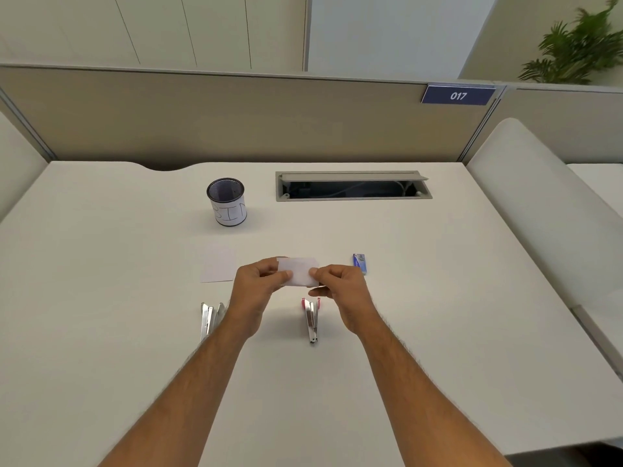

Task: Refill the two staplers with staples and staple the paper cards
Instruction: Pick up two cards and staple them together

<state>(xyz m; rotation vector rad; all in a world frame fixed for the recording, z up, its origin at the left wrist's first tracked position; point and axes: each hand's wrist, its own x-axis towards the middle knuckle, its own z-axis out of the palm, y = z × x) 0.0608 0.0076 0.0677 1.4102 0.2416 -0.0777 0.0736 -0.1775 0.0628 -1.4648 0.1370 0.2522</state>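
Both hands, left hand [257,281] & right hand [340,288], pinch paper card [299,272]; cup [228,203] reads "BIN", sign [457,95] "017".

A matt white paper card [298,271] is seen above a smooth matt desk [438,298], with two shiny metal staplers [209,318] and a paper-wrapped black mesh cup [227,202].

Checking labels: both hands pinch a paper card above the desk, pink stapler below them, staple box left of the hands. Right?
Not quite. The head view shows the staple box right of the hands, not left. The rest holds: left hand and right hand pinch the paper card, pink stapler below.
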